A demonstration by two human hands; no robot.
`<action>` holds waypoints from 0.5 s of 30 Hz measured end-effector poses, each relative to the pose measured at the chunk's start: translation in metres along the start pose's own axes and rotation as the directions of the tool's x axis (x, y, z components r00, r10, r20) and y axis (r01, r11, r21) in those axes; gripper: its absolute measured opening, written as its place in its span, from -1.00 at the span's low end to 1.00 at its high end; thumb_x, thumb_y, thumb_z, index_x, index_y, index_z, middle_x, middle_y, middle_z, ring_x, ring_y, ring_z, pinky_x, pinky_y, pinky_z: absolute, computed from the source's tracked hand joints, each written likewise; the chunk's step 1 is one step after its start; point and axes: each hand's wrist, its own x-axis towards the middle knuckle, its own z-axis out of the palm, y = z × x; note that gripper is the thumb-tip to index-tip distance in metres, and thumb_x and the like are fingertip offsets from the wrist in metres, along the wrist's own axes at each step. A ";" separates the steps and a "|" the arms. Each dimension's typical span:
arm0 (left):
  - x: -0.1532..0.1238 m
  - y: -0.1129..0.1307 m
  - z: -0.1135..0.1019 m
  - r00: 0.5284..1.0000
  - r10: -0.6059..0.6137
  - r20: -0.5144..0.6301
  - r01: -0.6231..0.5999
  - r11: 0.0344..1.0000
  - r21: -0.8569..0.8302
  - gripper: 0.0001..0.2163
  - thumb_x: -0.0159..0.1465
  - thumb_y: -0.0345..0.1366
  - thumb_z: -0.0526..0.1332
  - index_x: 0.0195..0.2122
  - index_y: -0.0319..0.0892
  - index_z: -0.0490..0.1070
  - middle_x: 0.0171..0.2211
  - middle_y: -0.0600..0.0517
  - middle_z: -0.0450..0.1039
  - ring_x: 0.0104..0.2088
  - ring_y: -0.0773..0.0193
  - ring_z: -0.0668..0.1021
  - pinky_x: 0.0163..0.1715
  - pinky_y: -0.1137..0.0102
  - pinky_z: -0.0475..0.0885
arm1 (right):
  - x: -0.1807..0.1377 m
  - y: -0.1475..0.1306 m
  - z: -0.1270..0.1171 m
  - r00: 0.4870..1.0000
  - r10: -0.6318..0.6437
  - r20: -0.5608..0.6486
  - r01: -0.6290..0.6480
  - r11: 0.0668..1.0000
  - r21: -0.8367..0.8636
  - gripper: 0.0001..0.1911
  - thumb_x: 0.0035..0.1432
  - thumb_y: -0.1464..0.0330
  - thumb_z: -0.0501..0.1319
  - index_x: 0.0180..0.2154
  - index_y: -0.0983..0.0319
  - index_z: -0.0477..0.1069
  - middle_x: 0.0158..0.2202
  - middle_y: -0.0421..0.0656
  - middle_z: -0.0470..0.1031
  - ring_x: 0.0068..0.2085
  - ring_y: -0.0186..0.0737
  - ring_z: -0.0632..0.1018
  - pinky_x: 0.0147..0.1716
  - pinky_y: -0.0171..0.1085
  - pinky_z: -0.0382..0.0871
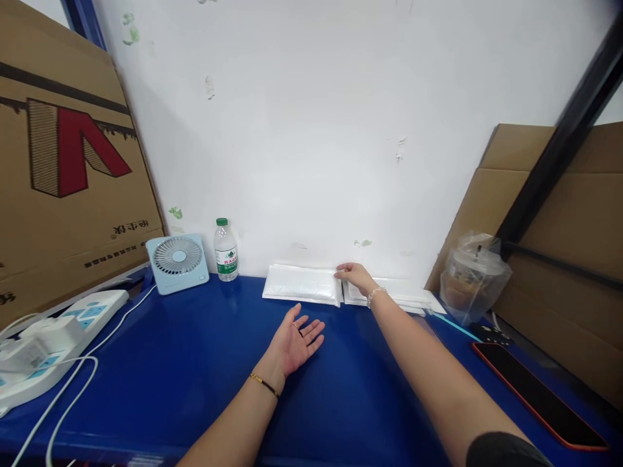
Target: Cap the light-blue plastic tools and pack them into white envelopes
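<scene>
Two spots along the wall: a white packet is lying flat on the blue table, near the white wall; a stack of white packets is lying just to its right.
Right hand: reaching forward, its fingers bending at the far right corner of the white packet (whether they are pinching it, I cannot tell).
Left hand: holding nothing, palm facing up, fingers spreading loosely open, just in front of the white packet.
Left side: a light blue fan is standing beside a green-capped bottle; a white power strip is lying nearer, by a printed carton.
Right side: a bagged cup is standing near brown cardboard, and a red-edged phone is lying nearer the front.
</scene>
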 end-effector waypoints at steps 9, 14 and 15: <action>0.004 0.003 -0.006 0.998 0.055 0.014 -0.053 0.994 -0.091 -0.17 0.10 0.00 0.22 0.26 -0.24 -0.21 0.08 -0.30 0.21 0.06 0.03 0.40 -0.09 0.20 0.43 | -0.026 -0.020 0.007 0.988 -0.139 0.066 0.154 0.894 -0.422 -0.62 -0.20 -0.01 0.30 -0.43 0.14 0.52 0.00 -0.10 0.33 0.08 0.07 0.21 0.01 -0.01 0.00; 0.004 0.004 -0.004 0.997 0.072 0.003 -0.071 0.994 -0.083 -0.14 0.10 0.01 0.22 0.28 -0.21 -0.26 0.12 -0.30 0.14 0.10 0.02 0.35 -0.08 0.20 0.42 | -0.048 -0.025 0.009 0.914 -0.276 0.296 0.404 0.679 -0.613 -0.66 -0.28 0.09 0.38 -0.51 0.20 0.47 -0.17 -0.07 0.41 -0.04 0.06 0.30 -0.08 0.00 0.05; 0.003 0.004 -0.003 0.997 0.072 -0.004 -0.072 0.994 -0.083 -0.13 0.09 0.02 0.22 0.28 -0.20 -0.27 0.13 -0.31 0.13 0.11 0.01 0.34 -0.08 0.20 0.41 | -0.055 -0.027 0.009 0.906 -0.293 0.305 0.422 0.681 -0.598 -0.70 -0.22 0.14 0.37 -0.49 0.21 0.46 -0.21 -0.09 0.42 -0.09 0.00 0.34 -0.10 -0.04 0.08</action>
